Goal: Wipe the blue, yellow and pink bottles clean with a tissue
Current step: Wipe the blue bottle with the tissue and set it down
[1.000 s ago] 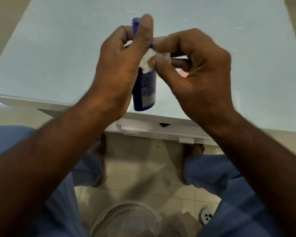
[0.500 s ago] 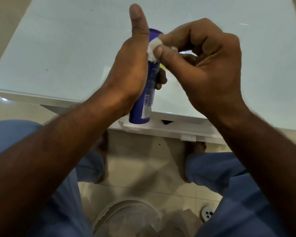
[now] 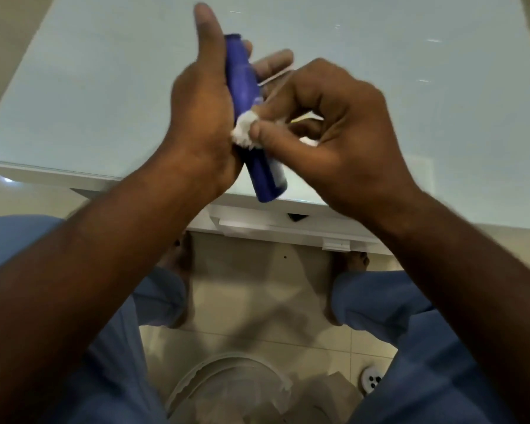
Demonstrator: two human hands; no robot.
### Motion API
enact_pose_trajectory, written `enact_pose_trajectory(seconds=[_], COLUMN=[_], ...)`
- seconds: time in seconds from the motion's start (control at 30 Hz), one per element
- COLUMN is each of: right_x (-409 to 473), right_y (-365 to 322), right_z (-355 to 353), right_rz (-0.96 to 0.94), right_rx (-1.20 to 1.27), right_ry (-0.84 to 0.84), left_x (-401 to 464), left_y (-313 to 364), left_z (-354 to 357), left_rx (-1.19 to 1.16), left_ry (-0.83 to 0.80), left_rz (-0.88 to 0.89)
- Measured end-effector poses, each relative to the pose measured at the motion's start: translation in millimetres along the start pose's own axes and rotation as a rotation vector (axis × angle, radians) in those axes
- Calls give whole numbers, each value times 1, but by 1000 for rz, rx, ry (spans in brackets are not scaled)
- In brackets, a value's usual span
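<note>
Tissue (image 3: 244, 133) slid lower on blue bottle (image 3: 242, 87); left hand (image 3: 202, 111) hides one side.

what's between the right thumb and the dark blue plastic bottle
In the head view, a crumpled white tissue lies between the right hand's thumb and the dark blue plastic bottle, pressed against the bottle.

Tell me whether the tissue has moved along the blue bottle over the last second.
Yes. The tissue, pinched by the right hand, has slid down the blue bottle from near its cap to the lower body, toward the table's near edge.
</note>
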State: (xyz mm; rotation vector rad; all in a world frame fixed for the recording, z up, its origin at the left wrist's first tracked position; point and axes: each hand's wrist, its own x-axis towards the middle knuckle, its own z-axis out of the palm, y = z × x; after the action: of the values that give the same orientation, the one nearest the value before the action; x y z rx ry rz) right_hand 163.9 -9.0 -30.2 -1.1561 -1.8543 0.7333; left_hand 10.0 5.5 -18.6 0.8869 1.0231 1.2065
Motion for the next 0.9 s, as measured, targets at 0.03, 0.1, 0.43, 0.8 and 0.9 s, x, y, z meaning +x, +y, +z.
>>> enact_pose_trajectory(seconds=[0.03, 0.1, 0.43, 0.8, 0.9], right_x=[-2, -3, 3, 5, 5], right_y=[-3, -6, 0, -4, -3], right_z=[2, 6, -8, 0, -4], right_rz=[-22, -51, 66, 23, 56], right_rx=[-36, -118, -28, -98, -87], right_ry=[-68, -146, -67, 120, -3], left_x=[7, 15, 6, -7, 5], left_y=[0, 5, -5, -17, -14], left_z=[-1, -6, 2, 9, 4], left_rx=[-103, -282, -131, -9, -237], left_ry=[77, 167, 80, 58, 49], left_rz=[-43, -49, -45, -118, -150])
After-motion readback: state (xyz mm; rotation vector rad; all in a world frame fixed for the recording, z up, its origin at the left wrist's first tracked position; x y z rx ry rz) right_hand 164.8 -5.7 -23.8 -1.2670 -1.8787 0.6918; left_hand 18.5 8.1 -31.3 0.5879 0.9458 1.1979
